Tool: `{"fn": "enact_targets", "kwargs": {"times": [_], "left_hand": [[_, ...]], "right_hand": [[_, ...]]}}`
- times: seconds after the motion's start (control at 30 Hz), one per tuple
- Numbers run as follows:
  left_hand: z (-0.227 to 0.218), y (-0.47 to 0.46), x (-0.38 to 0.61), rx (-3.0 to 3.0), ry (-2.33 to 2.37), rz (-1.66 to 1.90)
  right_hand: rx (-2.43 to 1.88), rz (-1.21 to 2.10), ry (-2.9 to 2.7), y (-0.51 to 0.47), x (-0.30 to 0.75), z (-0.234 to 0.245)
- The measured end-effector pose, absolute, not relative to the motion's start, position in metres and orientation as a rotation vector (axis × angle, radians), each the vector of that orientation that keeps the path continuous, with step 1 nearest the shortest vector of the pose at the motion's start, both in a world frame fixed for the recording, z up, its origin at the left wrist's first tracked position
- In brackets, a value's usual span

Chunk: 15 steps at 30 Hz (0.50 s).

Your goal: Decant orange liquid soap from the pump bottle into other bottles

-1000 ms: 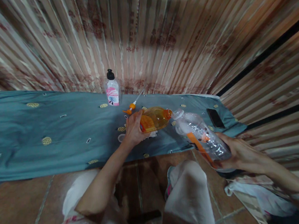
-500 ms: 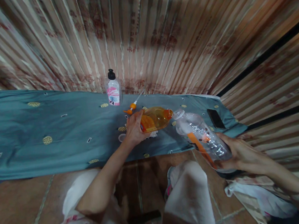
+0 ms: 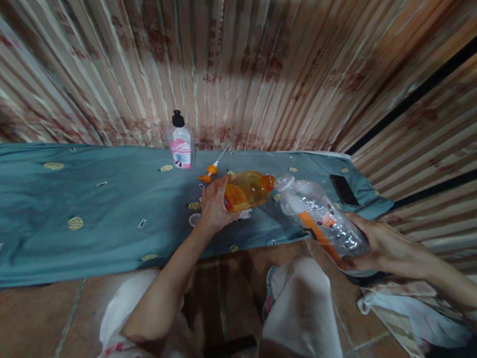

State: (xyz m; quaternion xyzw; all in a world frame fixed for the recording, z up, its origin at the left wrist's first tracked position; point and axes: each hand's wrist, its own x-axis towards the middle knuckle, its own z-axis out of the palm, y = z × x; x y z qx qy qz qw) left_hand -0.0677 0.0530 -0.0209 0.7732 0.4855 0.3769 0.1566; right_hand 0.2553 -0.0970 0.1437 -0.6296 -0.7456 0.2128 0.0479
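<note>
My left hand point(image 3: 214, 204) is wrapped round the base of an orange bottle point(image 3: 248, 189) of amber liquid, tipped on its side with its open neck pointing right. My right hand point(image 3: 379, 243) grips the bottom of a clear plastic bottle point(image 3: 320, 213) with an orange label, tilted so its mouth meets the orange bottle's neck. Both bottles hang over the teal cloth point(image 3: 96, 212) on a low surface. An orange pump head with its white tube point(image 3: 212, 170) lies on the cloth just behind my left hand.
A small clear bottle with a black cap and pink label point(image 3: 180, 142) stands at the back by the striped curtain. A dark phone point(image 3: 343, 189) lies at the cloth's right end. My knees in white trousers are below, over a brown tiled floor.
</note>
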Motion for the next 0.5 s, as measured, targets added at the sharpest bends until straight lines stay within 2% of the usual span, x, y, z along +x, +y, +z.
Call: {"fn": "enact_targets", "kwargs": {"times": [0.1, 0.5], "left_hand": [[-0.0198, 0.0525, -0.0680, 2.209, 1.386, 1.074], [-0.0171, 0.0510, -0.0684, 2.179, 1.389, 1.057]], "right_hand": [[-1.963, 0.782, -2.258, -0.0968, 0.2564, 0.1442], [-2.013, 0.795, -2.206, -0.0972, 0.2565, 0.1423]]}}
